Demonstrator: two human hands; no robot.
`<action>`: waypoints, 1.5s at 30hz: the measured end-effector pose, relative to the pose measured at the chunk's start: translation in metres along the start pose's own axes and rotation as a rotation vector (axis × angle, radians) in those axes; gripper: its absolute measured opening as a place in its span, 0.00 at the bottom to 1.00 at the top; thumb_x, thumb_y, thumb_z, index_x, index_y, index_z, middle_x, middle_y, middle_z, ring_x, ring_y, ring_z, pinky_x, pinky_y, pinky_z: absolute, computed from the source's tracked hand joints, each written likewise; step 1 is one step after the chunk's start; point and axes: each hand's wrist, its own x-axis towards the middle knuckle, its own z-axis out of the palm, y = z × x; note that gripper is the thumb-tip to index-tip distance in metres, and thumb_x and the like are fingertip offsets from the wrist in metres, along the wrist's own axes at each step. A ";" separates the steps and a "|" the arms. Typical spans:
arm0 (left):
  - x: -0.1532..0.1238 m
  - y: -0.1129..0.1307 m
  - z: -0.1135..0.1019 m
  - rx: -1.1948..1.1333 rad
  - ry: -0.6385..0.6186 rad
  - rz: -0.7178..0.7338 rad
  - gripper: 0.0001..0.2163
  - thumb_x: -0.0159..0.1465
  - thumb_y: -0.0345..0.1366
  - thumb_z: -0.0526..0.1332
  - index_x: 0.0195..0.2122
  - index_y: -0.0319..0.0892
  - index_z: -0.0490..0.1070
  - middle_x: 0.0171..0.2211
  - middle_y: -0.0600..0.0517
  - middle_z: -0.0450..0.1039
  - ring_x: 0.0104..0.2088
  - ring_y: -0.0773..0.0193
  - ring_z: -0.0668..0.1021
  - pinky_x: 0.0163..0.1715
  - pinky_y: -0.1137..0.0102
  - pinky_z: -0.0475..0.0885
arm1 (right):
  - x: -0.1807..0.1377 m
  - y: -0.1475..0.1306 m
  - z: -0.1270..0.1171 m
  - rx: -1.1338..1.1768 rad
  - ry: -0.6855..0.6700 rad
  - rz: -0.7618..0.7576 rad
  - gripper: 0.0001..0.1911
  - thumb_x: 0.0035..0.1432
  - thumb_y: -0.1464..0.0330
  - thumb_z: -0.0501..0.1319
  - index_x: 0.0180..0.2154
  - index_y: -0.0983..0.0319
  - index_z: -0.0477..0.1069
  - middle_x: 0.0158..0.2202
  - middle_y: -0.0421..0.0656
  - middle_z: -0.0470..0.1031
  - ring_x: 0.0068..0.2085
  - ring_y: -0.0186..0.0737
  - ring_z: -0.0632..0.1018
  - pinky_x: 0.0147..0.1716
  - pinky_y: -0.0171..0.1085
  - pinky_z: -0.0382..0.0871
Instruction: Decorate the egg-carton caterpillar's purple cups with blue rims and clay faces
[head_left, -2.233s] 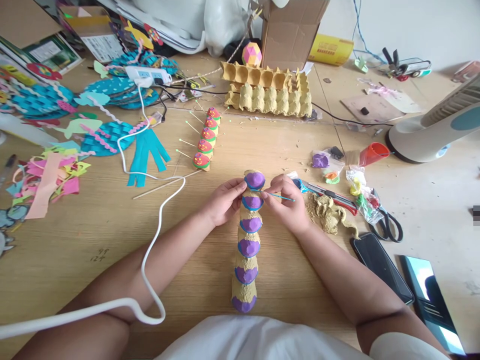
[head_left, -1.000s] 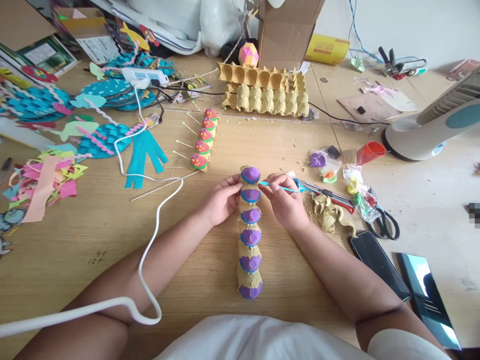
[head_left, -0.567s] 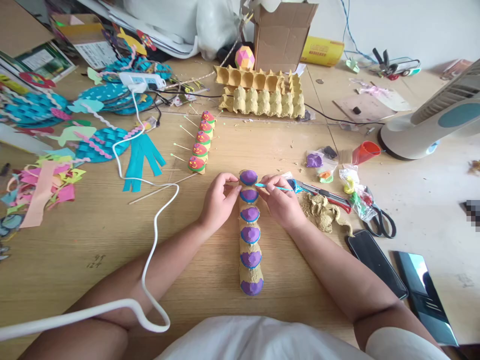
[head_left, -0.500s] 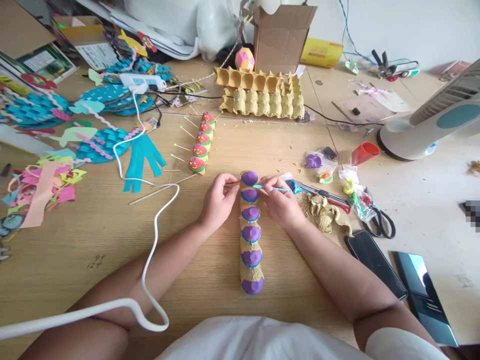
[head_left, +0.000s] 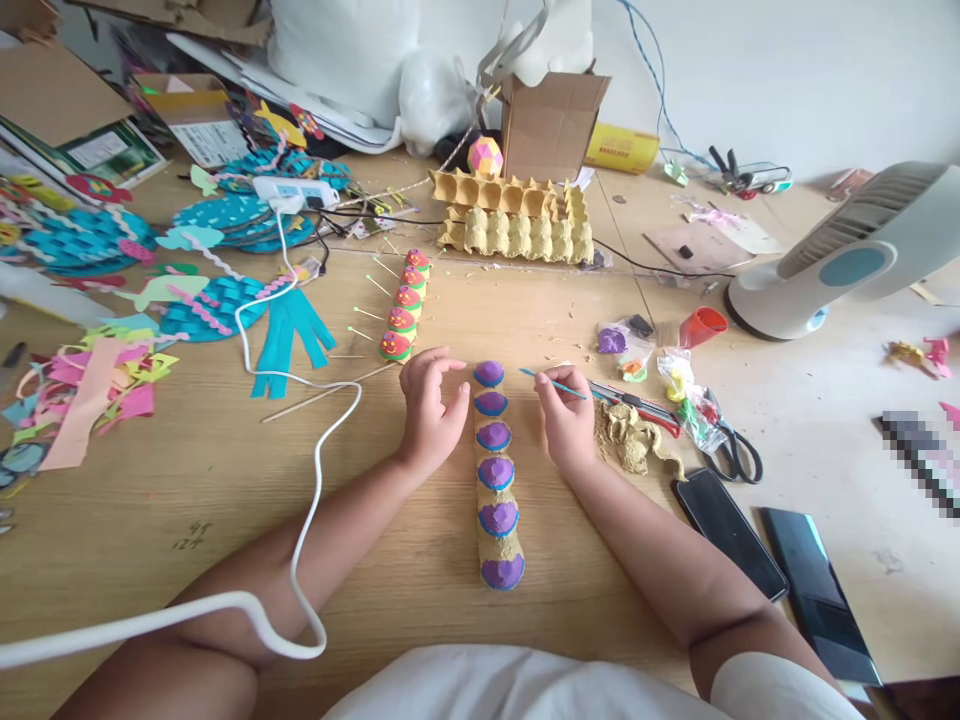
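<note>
A strip of egg carton (head_left: 486, 420) lies lengthwise before me, its several bumps capped in purple clay with blue edging along their lower rims. Just left of its far end is my left hand (head_left: 433, 405), fingers apart and holding nothing. To the right of the strip, my right hand (head_left: 566, 420) pinches a thin blue clay tool (head_left: 551, 380), whose tip points left towards the far bumps without touching them. Beyond my left hand stands a finished-looking egg-carton caterpillar (head_left: 403, 310) in red, green and yellow, with pale pins beside it.
Brown clay (head_left: 630, 440), a utility knife (head_left: 637, 402), scissors (head_left: 739, 450) and a black phone (head_left: 731, 530) lie to the right. Egg cartons (head_left: 525, 235) sit at the back. A fan (head_left: 832, 265) stands at the right. A white cable (head_left: 311, 500) crosses the left side.
My left hand has moved slightly left off the strip and its fingers have spread. My right hand has drawn the blue tool away to the right. The view has shifted a little.
</note>
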 end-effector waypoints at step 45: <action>-0.003 0.001 0.006 -0.046 -0.025 0.048 0.10 0.69 0.32 0.62 0.50 0.45 0.72 0.52 0.44 0.74 0.59 0.51 0.74 0.64 0.53 0.65 | -0.038 -0.060 -0.110 -1.535 -0.560 -0.583 0.13 0.71 0.71 0.58 0.52 0.56 0.78 0.50 0.46 0.84 0.47 0.46 0.80 0.49 0.45 0.62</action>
